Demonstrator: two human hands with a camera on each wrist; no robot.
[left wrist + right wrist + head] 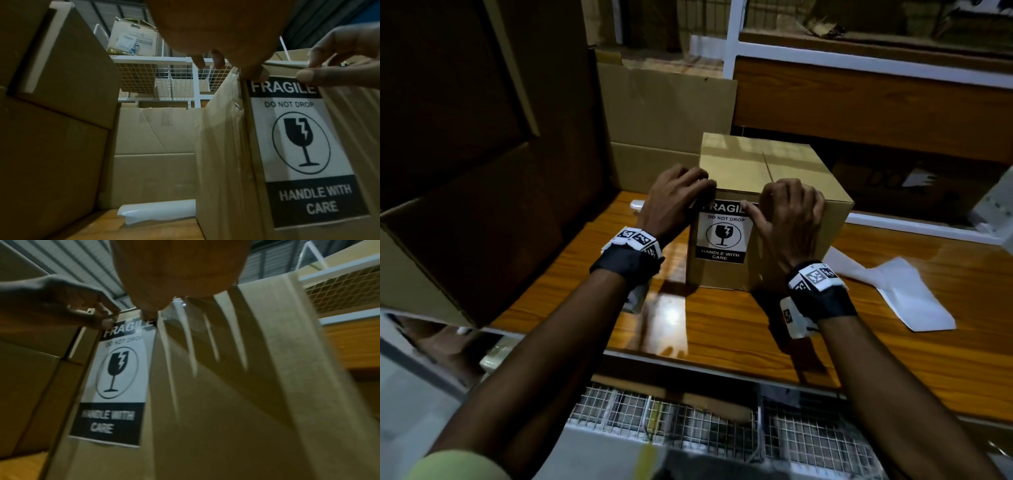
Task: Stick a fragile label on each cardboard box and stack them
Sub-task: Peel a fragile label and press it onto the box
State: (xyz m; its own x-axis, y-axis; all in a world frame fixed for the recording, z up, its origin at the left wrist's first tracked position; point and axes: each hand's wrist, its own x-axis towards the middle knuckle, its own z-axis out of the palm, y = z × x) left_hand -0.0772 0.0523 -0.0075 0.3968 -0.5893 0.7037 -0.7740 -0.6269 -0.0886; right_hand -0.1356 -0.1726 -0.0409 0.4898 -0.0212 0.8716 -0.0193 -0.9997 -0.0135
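On the shiny brown wooden worktop [722, 329] sits a small brown cardboard box [763, 171], stiff and likely light, best held by its sides, while the left hand [674, 198] and right hand [791, 219], apart, press thumbs on its black-and-white fragile label [720, 236].

Dim, warm light overhead; glare on my tabletop [674, 308], hard shadows under my wrists. Wide-angle edges bend. Right wrist view motion-blurred, left sharper.
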